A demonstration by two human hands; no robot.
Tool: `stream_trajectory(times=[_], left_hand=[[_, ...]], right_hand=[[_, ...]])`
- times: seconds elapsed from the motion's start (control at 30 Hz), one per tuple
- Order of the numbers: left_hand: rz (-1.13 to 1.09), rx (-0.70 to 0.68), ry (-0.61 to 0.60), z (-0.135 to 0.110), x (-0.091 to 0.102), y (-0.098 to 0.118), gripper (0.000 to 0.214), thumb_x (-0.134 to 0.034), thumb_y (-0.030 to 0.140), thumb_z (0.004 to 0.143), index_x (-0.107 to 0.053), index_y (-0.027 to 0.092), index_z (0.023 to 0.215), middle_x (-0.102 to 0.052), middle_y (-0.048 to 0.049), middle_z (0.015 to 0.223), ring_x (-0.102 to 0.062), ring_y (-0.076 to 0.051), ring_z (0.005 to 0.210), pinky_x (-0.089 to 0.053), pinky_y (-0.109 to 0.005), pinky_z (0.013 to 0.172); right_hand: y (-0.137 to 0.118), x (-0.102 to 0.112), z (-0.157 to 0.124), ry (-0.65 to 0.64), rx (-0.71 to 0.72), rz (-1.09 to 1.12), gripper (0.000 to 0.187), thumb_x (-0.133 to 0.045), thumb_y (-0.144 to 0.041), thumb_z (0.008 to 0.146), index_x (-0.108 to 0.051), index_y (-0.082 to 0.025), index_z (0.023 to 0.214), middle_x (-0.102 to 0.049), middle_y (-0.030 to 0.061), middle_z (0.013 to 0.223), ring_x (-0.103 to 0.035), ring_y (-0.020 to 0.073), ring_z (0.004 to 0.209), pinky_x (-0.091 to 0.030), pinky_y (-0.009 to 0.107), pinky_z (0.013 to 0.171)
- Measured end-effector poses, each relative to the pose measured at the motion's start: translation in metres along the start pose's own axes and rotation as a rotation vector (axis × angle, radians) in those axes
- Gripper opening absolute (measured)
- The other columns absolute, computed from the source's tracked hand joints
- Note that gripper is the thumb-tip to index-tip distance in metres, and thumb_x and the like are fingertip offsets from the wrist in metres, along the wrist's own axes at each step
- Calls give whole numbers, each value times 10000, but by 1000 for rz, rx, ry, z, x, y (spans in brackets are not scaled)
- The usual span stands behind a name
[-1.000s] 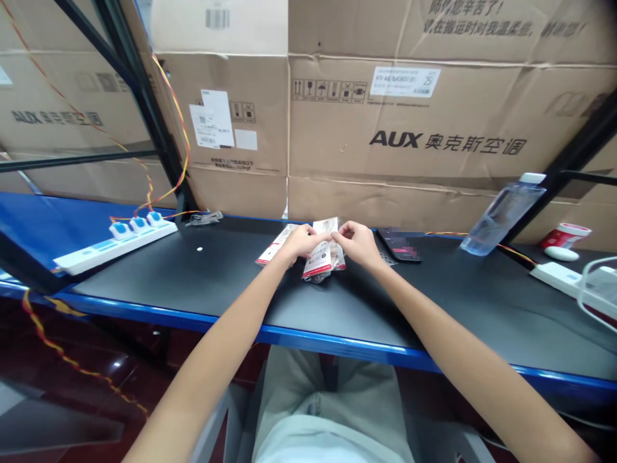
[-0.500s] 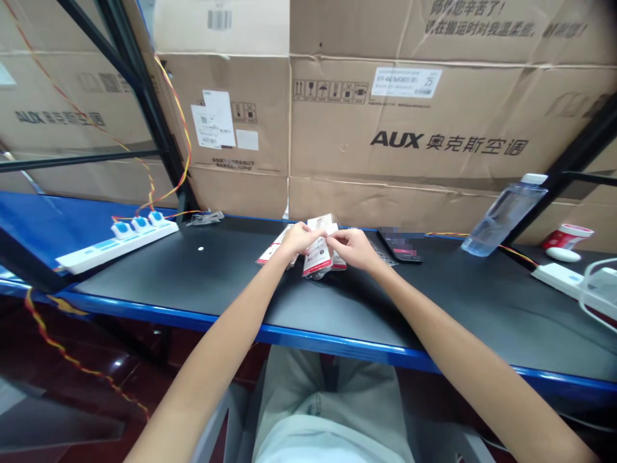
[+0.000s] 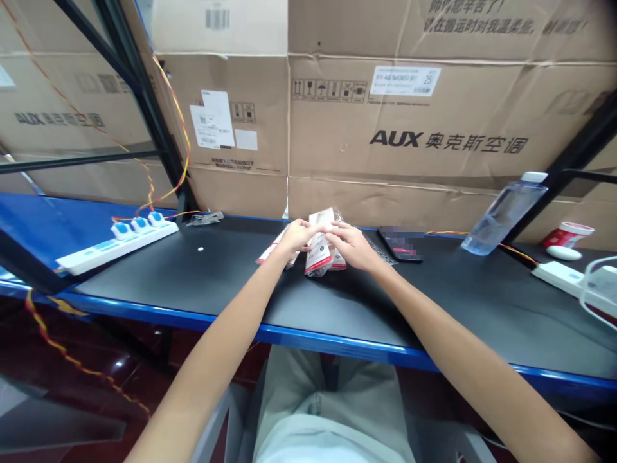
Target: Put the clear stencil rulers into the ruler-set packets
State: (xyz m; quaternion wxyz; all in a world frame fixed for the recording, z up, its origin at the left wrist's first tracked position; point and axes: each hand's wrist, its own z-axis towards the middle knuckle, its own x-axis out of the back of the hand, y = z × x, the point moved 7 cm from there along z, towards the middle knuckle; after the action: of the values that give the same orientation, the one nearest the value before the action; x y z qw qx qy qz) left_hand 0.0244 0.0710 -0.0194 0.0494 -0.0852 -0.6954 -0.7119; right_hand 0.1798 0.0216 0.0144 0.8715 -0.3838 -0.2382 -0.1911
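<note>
Both my hands meet at the far middle of the black table (image 3: 216,283). My left hand (image 3: 294,236) and my right hand (image 3: 351,245) each pinch a small white-and-red packet (image 3: 319,251) in clear plastic, holding it upright just above the table. A second similar packet (image 3: 337,260) shows behind my right fingers. Another white-and-red packet (image 3: 270,249) lies flat under my left hand. What is inside the packets is too small to make out.
A dark phone (image 3: 401,244) lies just right of my hands. A clear water bottle (image 3: 504,213) leans at the right, with a red-and-white cup (image 3: 566,235) and white power strip (image 3: 563,278) beyond. Another power strip (image 3: 113,241) lies at the left. Cardboard boxes (image 3: 434,128) wall the back.
My hands have drawn closer together on the packet and lifted it slightly toward the boxes; my right fingers now overlap its upper edge.
</note>
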Motion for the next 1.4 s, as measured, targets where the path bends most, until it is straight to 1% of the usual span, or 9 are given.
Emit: stream_trajectory(times=[0.13,0.23,0.4,0.53,0.67,0.8,0.97,1.17,1.4], left_hand=[[-50,0,-18,0,0,0,532,-861,447,606,-531,225,959,-621,-40,964,-603,-159,799,-529,-264,618],[-74,-2,-46,-1,-2,2,540,-877,443,587,-525,226,934,-622,-41,999,-606,-160,830,-522,-262,630],[-94,0,-96,-7,-5,5,531,-894,421,592,-535,224,930,-636,-26,953,-616,-149,812,-503,-261,651],[-139,-75,-126,-5,-6,8,511,-898,463,615,-556,205,894,-633,-14,858,-608,-127,719,-456,-239,593],[-249,-154,-107,-2,-5,10,464,-897,359,662,-518,190,869,-623,-3,787,-605,-114,635,-457,-233,565],[-297,-198,-65,-3,-2,15,377,-820,223,743,-481,201,907,-629,13,823,-619,-102,645,-506,-235,619],[-263,-240,-46,-8,1,24,400,-771,133,735,-491,215,1008,-655,14,882,-595,-91,593,-494,-225,583],[-414,-235,-113,-10,-4,24,796,-818,164,696,-346,256,1329,-701,-75,1078,-720,-212,816,-582,-358,731],[-369,-186,-247,-5,-17,14,567,-889,182,623,-572,147,1092,-712,-161,1161,-724,-284,954,-596,-408,803]], right_hand=[[14,19,3,224,-92,66,200,-627,-268,812,-684,-226,999,-677,91,1252,-550,276,1277,-362,453,1140],[30,26,5,300,-206,183,268,-630,-292,800,-639,-198,1050,-691,121,1188,-635,277,1148,-478,459,1031],[41,14,5,178,-354,466,200,-615,-349,834,-666,-193,947,-750,61,822,-739,211,768,-603,353,746],[36,10,6,129,-388,626,269,-606,-443,874,-705,-204,946,-763,66,889,-744,205,857,-604,316,770],[37,8,5,88,-417,724,332,-591,-514,892,-709,-211,961,-757,67,925,-734,189,818,-608,314,752],[36,3,1,53,-436,752,273,-793,-391,741,-679,-218,917,-725,13,827,-703,147,719,-601,288,738],[34,-7,-4,14,-459,766,425,-857,-252,622,-617,-217,970,-721,-4,824,-713,153,771,-592,295,764],[40,-5,-3,75,-474,763,499,-839,-176,574,-565,-223,988,-716,-21,811,-710,155,755,-575,294,733],[39,-2,-2,110,-466,783,483,-812,-160,567,-556,-221,972,-709,-37,765,-676,130,695,-545,251,674]])
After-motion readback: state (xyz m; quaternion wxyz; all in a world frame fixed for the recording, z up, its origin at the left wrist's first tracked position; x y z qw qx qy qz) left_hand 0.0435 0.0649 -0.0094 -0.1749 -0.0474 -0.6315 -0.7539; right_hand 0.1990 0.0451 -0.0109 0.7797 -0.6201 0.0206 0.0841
